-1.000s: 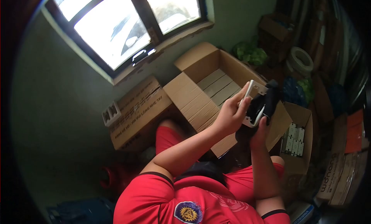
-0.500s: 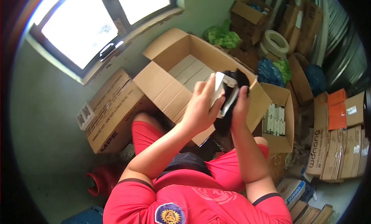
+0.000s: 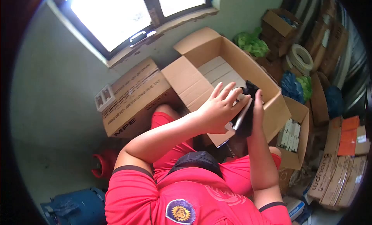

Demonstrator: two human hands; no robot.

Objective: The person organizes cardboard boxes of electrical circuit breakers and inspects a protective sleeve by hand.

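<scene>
Head view, looking down over the person's chest. The left hand [image 3: 219,108] lies with fingers spread and flattened over the broad face of a white plate [image 3: 240,115], pressing it from the person's left. The right hand [image 3: 257,106] stands opposite, fingers upright and curled around a black cloth [image 3: 248,108] bunched against the plate's other face. The plate is thus sandwiched between the two hands, raised in front of the chest. Only its thin edge shows: its long axis runs on a slant, from the lower end near the left palm up toward the right fingertips. Both hands touch it; the left covers more of it, while the right meets it mostly through the cloth.

Just behind the hands sits an open cardboard box [image 3: 186,79], flaps folded out, with pale flat packs [image 3: 221,71] laid in rows inside. To the right, a smaller open box [image 3: 300,139] holds white parts [image 3: 288,135]. To the left, a closed printed carton [image 3: 131,97] carries a white frame [image 3: 104,97] on its corner, under the window [image 3: 128,15]. A red cylinder [image 3: 101,165] stands low on the floor
</scene>
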